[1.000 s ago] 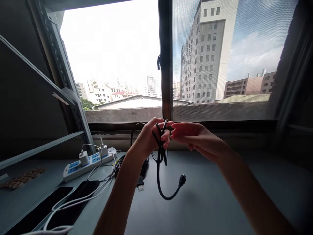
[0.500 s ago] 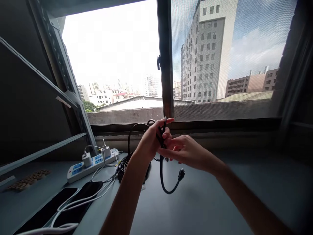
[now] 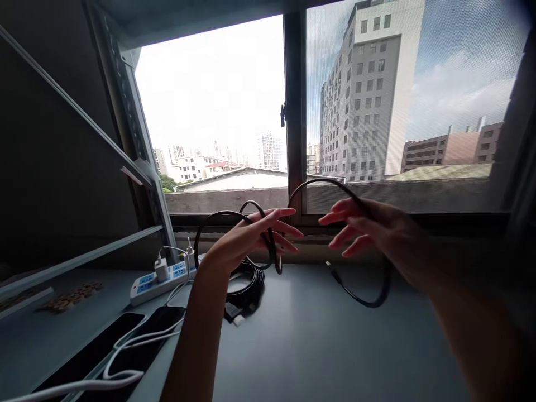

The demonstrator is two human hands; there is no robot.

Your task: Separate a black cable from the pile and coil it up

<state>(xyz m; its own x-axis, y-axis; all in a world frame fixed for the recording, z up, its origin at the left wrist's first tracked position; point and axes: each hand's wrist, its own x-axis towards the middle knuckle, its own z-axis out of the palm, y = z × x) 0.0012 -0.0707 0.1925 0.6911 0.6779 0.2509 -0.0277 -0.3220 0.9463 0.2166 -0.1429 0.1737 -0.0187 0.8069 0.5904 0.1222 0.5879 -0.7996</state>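
Note:
Loops of a black cable [image 3: 322,180] hang on my left hand [image 3: 247,237], whose fingers are stretched out to the right with the cable running across and between them. My right hand [image 3: 377,229] is apart from it on the right, fingers loosely spread. The same cable arcs between the two hands and passes through the crook of the right thumb. Below the right hand its free end curves back left, tipped by a small plug [image 3: 334,272]. The wrist partly covers the cable there.
A coiled black cable [image 3: 255,279] with a plug [image 3: 233,312] lies on the grey table [image 3: 318,346]. To the left are a power strip [image 3: 144,287] with chargers, white cables [image 3: 125,379], dark flat devices [image 3: 90,349] and small brown pieces [image 3: 75,296]. A window stands behind.
My right hand has moved away from the left one, drawing a length of cable out to the right. My left fingers have straightened. The view has shifted slightly left.

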